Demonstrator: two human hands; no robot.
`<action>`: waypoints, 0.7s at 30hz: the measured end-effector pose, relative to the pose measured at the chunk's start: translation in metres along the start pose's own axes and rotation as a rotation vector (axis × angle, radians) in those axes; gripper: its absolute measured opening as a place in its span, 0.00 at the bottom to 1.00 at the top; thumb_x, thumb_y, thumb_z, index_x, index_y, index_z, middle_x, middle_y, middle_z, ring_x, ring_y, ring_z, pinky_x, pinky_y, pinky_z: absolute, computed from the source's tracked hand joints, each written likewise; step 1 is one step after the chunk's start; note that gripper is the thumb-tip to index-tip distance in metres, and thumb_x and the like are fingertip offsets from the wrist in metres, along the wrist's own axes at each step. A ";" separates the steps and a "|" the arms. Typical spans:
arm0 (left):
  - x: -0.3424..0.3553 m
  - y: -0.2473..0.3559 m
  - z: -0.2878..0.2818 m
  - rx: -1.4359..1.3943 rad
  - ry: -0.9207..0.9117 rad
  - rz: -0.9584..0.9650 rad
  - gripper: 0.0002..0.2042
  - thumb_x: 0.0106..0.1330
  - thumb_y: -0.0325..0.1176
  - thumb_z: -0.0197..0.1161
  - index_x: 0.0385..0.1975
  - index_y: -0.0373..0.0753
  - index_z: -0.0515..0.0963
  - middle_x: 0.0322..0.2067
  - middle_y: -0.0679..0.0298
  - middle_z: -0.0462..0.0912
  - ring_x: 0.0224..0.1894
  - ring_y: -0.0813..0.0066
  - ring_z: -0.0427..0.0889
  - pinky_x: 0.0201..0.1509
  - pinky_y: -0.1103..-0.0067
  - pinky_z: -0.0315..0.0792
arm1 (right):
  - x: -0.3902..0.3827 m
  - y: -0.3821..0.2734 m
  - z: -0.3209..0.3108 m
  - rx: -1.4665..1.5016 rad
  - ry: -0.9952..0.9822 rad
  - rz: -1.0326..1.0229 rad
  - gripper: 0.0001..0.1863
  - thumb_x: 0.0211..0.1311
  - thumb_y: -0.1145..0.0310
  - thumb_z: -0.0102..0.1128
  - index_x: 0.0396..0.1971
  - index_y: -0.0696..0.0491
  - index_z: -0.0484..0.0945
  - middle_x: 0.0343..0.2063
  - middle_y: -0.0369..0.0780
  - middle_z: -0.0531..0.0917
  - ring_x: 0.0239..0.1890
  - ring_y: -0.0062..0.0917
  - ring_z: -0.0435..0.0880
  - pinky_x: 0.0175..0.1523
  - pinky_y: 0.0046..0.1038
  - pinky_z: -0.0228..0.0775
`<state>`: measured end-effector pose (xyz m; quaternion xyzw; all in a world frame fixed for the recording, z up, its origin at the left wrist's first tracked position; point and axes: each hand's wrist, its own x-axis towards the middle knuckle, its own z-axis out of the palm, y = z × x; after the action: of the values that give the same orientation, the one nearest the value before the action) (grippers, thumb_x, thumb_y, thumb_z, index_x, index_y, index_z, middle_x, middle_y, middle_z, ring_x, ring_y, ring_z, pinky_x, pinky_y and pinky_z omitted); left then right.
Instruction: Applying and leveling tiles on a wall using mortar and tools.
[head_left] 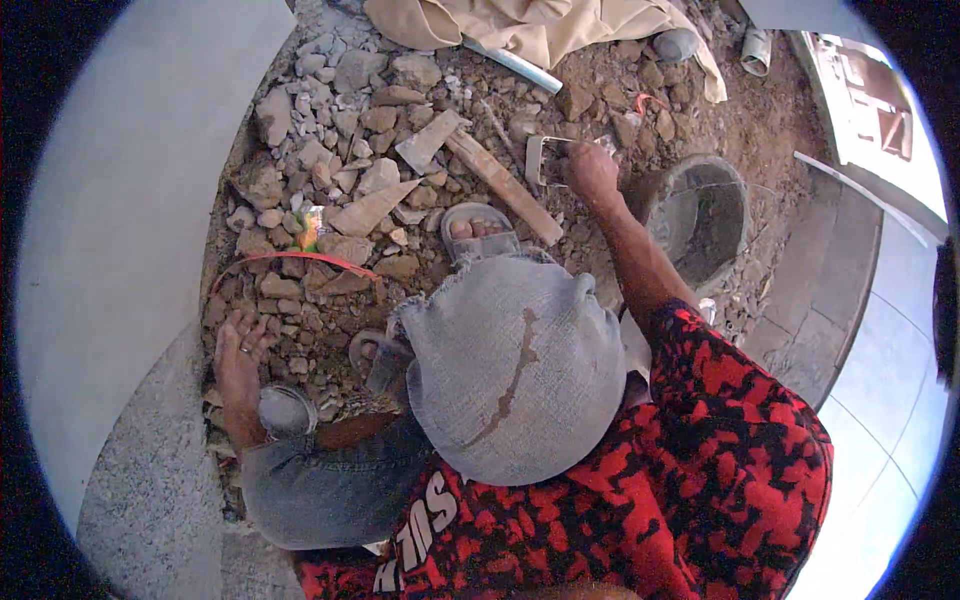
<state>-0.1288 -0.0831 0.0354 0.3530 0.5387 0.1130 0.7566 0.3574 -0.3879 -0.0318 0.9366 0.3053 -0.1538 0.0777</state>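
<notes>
Partly under the right hand (592,172): pale-edged container (535,162).

A pale, box-like frame (534,163) with squared corners and thin walls shows one broad upright side and a slim upper rim; its middle looks dark. Its other end is gripped and partly hidden by the right hand (594,170). It sits toward the far edge of the earth strip (738,130), roughly midway between left and right edges; whether it touches the soil cannot be told. Loose grey-brown rubble (378,178), in jagged pieces, heaps along the strip's left edge, under the left hand (240,345).
</notes>
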 end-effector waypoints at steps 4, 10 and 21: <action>-0.002 0.016 0.019 0.193 0.077 -0.040 0.22 0.62 0.45 0.48 0.50 0.36 0.63 0.46 0.58 0.69 0.44 0.70 0.71 0.48 0.74 0.65 | -0.001 0.011 -0.001 0.048 0.187 -0.142 0.11 0.46 0.66 0.53 0.33 0.49 0.75 0.27 0.45 0.77 0.31 0.41 0.76 0.35 0.39 0.70; -0.009 0.038 0.049 0.726 -0.081 -0.028 0.19 0.63 0.43 0.47 0.46 0.34 0.68 0.40 0.60 0.73 0.42 0.72 0.72 0.47 0.77 0.66 | -0.007 0.022 -0.032 0.062 0.041 -0.063 0.14 0.43 0.69 0.55 0.35 0.49 0.74 0.28 0.47 0.77 0.32 0.42 0.76 0.35 0.39 0.68; 0.007 0.089 0.206 1.194 -0.545 0.556 0.21 0.57 0.42 0.53 0.46 0.33 0.68 0.43 0.50 0.72 0.46 0.57 0.71 0.50 0.70 0.64 | -0.041 -0.094 -0.135 0.448 -0.182 -0.570 0.11 0.47 0.70 0.54 0.30 0.59 0.74 0.27 0.47 0.77 0.33 0.41 0.76 0.38 0.33 0.67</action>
<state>0.0768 -0.0998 0.1234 0.8472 0.1905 -0.1050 0.4848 0.3023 -0.3031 0.1045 0.7902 0.5044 -0.3149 -0.1481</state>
